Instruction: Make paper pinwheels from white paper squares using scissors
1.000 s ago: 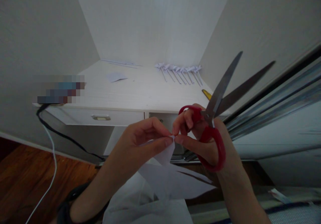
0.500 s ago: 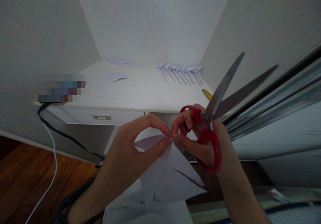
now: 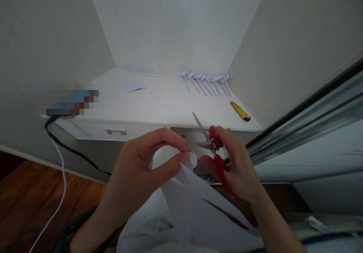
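My left hand (image 3: 154, 166) pinches one corner of a white sheet of paper (image 3: 195, 211) between thumb and fingertips. The sheet hangs down over my lap, with a long slit cut into its right part and a tip bent up at the pinch. Gripped by its red handles, a pair of scissors (image 3: 216, 147) is in my right hand (image 3: 236, 166). Its blades stand apart and point left and up, just beyond my left fingertips, not touching the paper.
Behind, a white desk (image 3: 159, 107) holds a row of paper pinwheels (image 3: 204, 78), thin white sticks (image 3: 138, 71), a cut paper piece (image 3: 134, 86) and a yellow utility knife (image 3: 239, 110). A blurred-out object (image 3: 73, 102) with a black cable (image 3: 76, 155) lies at left.
My right hand has let go of the paper's corner and drawn back right. The scissors have swung from pointing up and right to pointing left. My left hand keeps its pinch.
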A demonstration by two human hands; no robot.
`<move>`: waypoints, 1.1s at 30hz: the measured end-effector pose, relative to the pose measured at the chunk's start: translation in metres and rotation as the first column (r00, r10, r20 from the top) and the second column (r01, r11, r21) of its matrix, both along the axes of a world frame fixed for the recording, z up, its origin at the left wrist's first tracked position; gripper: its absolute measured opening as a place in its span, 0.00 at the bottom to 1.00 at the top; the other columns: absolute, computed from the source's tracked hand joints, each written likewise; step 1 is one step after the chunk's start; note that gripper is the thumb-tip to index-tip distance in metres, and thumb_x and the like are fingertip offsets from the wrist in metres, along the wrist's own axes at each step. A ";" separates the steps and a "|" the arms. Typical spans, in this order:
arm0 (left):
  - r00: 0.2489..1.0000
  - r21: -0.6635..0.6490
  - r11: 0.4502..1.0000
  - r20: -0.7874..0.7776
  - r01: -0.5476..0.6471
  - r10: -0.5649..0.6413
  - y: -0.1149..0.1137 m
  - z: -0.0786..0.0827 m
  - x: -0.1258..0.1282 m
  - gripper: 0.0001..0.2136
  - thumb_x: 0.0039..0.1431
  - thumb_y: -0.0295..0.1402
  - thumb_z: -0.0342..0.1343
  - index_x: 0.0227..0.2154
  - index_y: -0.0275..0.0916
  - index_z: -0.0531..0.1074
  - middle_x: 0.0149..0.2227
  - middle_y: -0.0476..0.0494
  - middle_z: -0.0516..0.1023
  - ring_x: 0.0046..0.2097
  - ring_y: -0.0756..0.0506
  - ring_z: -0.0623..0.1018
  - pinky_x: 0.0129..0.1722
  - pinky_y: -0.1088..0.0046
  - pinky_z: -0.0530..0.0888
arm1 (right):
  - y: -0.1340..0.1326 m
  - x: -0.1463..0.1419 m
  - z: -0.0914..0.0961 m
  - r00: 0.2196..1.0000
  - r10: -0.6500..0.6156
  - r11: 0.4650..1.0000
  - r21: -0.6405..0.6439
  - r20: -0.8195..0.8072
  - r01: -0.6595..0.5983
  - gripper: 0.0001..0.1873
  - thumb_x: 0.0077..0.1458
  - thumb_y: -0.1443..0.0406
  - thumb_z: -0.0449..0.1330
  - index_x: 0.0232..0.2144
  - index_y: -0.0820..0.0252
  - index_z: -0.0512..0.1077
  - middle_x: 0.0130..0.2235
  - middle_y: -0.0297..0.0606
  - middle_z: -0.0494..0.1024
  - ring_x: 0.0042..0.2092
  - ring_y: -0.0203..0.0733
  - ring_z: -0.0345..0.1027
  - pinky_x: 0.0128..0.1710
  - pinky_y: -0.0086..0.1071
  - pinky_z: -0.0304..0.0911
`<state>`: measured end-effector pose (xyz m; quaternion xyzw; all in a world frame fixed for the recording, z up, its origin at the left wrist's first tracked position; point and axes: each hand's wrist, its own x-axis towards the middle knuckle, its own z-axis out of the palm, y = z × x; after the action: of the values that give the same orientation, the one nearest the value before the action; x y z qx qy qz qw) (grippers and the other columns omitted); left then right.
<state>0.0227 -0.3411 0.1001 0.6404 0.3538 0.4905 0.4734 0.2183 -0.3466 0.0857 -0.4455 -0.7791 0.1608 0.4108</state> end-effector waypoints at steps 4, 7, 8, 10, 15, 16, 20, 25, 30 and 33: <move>0.995 -0.052 0.998 0.101 0.024 -0.019 0.000 -0.001 -0.001 0.14 0.45 0.15 0.57 0.27 0.43 0.77 0.29 0.55 0.79 0.33 0.53 0.77 0.34 0.84 0.71 | -0.001 -0.001 -0.001 0.993 0.046 0.999 0.022 0.105 -0.049 0.16 0.45 0.70 0.63 0.26 0.57 0.56 0.28 0.29 0.59 0.30 0.34 0.52 0.29 0.27 0.50; 0.988 -0.107 0.993 0.149 0.056 -0.040 0.001 -0.001 -0.001 0.18 0.40 0.12 0.55 0.26 0.42 0.78 0.29 0.55 0.79 0.33 0.53 0.77 0.32 0.86 0.71 | -0.001 -0.002 0.000 0.989 0.036 0.999 0.032 0.142 -0.041 0.17 0.43 0.71 0.63 0.26 0.58 0.56 0.28 0.29 0.60 0.30 0.33 0.52 0.28 0.27 0.50; 0.986 -0.117 0.991 0.160 0.064 -0.044 0.001 -0.001 0.000 0.18 0.40 0.11 0.55 0.26 0.42 0.79 0.29 0.55 0.79 0.33 0.53 0.77 0.31 0.86 0.71 | -0.001 -0.002 0.001 0.988 0.032 0.999 0.038 0.153 -0.038 0.17 0.42 0.73 0.62 0.25 0.58 0.56 0.28 0.28 0.60 0.29 0.33 0.52 0.28 0.26 0.49; 0.984 -0.124 0.990 0.170 0.069 -0.047 0.002 0.000 0.000 0.18 0.39 0.11 0.55 0.26 0.42 0.79 0.29 0.55 0.79 0.32 0.54 0.76 0.30 0.87 0.71 | 0.000 -0.002 0.002 0.986 0.026 0.998 0.045 0.164 -0.033 0.16 0.41 0.74 0.61 0.25 0.57 0.56 0.27 0.28 0.60 0.29 0.33 0.52 0.28 0.26 0.49; 0.983 -0.121 0.990 0.176 0.070 -0.048 0.002 0.001 0.002 0.17 0.41 0.13 0.56 0.25 0.43 0.79 0.28 0.56 0.79 0.31 0.55 0.76 0.28 0.88 0.70 | -0.002 -0.003 0.003 0.989 0.041 0.998 0.030 0.142 -0.046 0.16 0.41 0.75 0.60 0.24 0.57 0.55 0.26 0.27 0.59 0.28 0.31 0.52 0.26 0.25 0.48; 0.982 -0.119 0.990 0.182 0.073 -0.051 0.002 0.001 0.003 0.16 0.41 0.13 0.56 0.25 0.43 0.79 0.28 0.56 0.79 0.30 0.55 0.75 0.28 0.88 0.70 | -0.002 -0.004 0.003 0.990 0.041 0.999 0.025 0.137 -0.044 0.16 0.41 0.75 0.60 0.24 0.58 0.55 0.25 0.27 0.59 0.27 0.31 0.52 0.26 0.25 0.48; 0.982 -0.110 0.992 0.187 0.056 -0.035 0.003 0.002 0.004 0.13 0.44 0.16 0.58 0.25 0.43 0.78 0.27 0.56 0.78 0.29 0.56 0.74 0.27 0.88 0.69 | -0.002 -0.006 0.003 0.994 0.020 1.000 0.012 0.108 -0.021 0.18 0.44 0.73 0.62 0.21 0.58 0.54 0.23 0.26 0.57 0.25 0.30 0.50 0.24 0.25 0.47; 0.989 -0.099 0.994 0.144 0.034 -0.020 0.001 0.002 0.002 0.07 0.50 0.22 0.60 0.25 0.42 0.76 0.27 0.54 0.77 0.26 0.56 0.72 0.22 0.87 0.66 | -0.002 -0.001 0.002 0.992 0.039 0.969 -0.237 -0.121 -0.067 0.17 0.51 0.60 0.63 0.21 0.58 0.58 0.22 0.26 0.58 0.24 0.31 0.50 0.23 0.27 0.47; 0.982 -0.201 0.979 0.179 -0.024 0.061 0.004 -0.003 0.003 0.05 0.49 0.25 0.62 0.27 0.43 0.76 0.27 0.54 0.76 0.23 0.55 0.70 0.18 0.85 0.63 | 0.002 0.010 -0.003 0.820 0.086 0.883 -0.337 -0.566 -0.326 0.25 0.46 0.42 0.60 0.25 0.55 0.61 0.24 0.30 0.61 0.24 0.34 0.52 0.22 0.30 0.48; 0.967 -0.260 0.963 0.219 -0.072 0.132 0.006 -0.006 0.004 0.05 0.50 0.26 0.61 0.27 0.44 0.76 0.27 0.55 0.75 0.21 0.56 0.68 0.17 0.85 0.62 | 0.007 0.014 -0.006 0.721 0.117 0.843 -0.315 -0.683 -0.436 0.29 0.36 0.41 0.66 0.26 0.54 0.61 0.27 0.33 0.67 0.25 0.36 0.54 0.22 0.31 0.50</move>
<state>0.0262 -0.3347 0.0940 0.4941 0.3870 0.5380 0.5627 0.2327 -0.3393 0.0796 -0.3214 -0.5906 0.5415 0.5047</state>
